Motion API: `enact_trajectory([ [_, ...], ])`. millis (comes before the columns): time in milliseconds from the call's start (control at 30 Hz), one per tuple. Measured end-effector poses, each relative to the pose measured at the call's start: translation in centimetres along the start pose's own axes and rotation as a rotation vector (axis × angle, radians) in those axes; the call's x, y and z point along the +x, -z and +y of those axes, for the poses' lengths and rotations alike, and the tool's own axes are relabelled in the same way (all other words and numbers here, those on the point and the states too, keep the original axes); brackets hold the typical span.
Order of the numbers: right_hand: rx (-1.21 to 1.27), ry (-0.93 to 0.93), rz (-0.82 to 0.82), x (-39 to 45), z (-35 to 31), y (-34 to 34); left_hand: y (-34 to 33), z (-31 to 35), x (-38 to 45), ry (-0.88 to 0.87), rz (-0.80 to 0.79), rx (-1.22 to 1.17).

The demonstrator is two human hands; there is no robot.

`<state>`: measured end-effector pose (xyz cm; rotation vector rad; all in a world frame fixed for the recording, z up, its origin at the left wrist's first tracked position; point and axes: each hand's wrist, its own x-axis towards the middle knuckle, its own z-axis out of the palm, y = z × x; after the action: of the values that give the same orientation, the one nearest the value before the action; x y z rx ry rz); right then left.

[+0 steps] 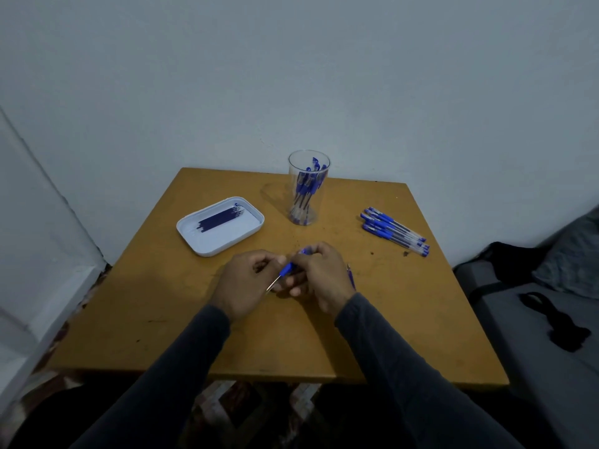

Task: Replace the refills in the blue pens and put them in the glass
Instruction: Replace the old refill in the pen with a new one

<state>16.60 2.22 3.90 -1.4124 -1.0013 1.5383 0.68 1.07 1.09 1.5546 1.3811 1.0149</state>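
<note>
A blue plastic pen (289, 269) is held over the middle of the square yellow-brown wooden counter (405, 312), gripped from both sides. The left hand (243, 284) is curled around the tip end, where a thin metal point sticks out toward the lower left. The right hand (319, 276) is wrapped around the upper part of the barrel, with a bit of blue poking out above the fingers. Both arms are covered by dark grey sleeves (398, 358).

A tall clear drinking glass (306, 188) is stood at the far side of the counter, and a handful of blue pens can already be seen inside it, caps up. Off to the right, well apart from the glass, a loose pile of blue-capped clear pens (394, 231) is laid flat, all angled the same way. To the left of the glass, a white rounded-rectangle plastic tray (207, 244) is set down with a row of dark blue refills (217, 219) lined up side by side in it.

Something small and bluish is peeking out just behind the right wrist, but what it is can't really be made out.

A pale grey wall (291, 76) is seen behind the counter, and a grey bed (534, 335) with a black strap (551, 319) lying on it is at the right edge.
</note>
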Motion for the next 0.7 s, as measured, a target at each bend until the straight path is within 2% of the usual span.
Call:
enact_trajectory([
  [100,0.051,0.018,-0.001,-0.3,1.2,0.2,-0.1,-0.4,-0.5,0.047,-0.067,0.006],
  [200,0.094,0.030,-0.028,-0.3,1.8,0.7,-0.3,-1.1,-1.0,0.059,-0.059,0.043],
  [367,0.067,0.085,-0.084,-0.3,2.1,1.3,-0.4,-1.9,-1.7,-0.017,-0.006,0.070],
  [700,0.098,0.131,-0.131,-0.4,2.7,1.7,-0.7,-2.1,-1.3,-0.045,-0.081,0.179],
])
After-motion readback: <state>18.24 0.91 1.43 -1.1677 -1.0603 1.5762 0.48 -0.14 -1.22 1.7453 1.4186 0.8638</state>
